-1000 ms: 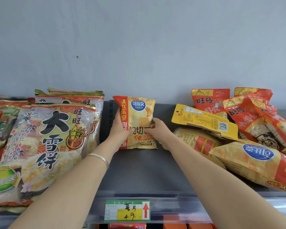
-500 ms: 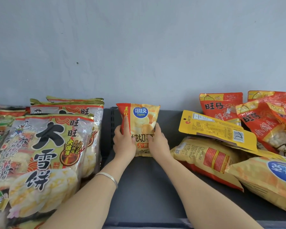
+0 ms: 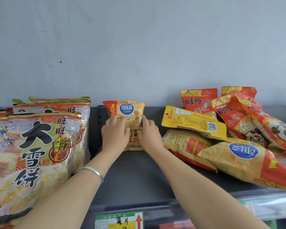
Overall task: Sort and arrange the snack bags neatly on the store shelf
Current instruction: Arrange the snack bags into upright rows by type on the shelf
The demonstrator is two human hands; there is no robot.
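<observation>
Hands: left hand [image 3: 115, 131] has slid across the front of the chip bag [image 3: 127, 109]; right hand [image 3: 149, 136] pinches its edge, so both are grasping it.
Chip bag: upright on the shelf [image 3: 139, 179], just right of the rice cracker bags [image 3: 40, 146].
Meaning: nearly placed.

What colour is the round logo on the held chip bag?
Blue with white lettering. The logo on the chip bag shows best in the head view.

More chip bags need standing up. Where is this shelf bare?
Bare shelf runs from the chip bag forward to the front edge. Rice cracker bags crowd the left, a toppled pile the right.
</observation>
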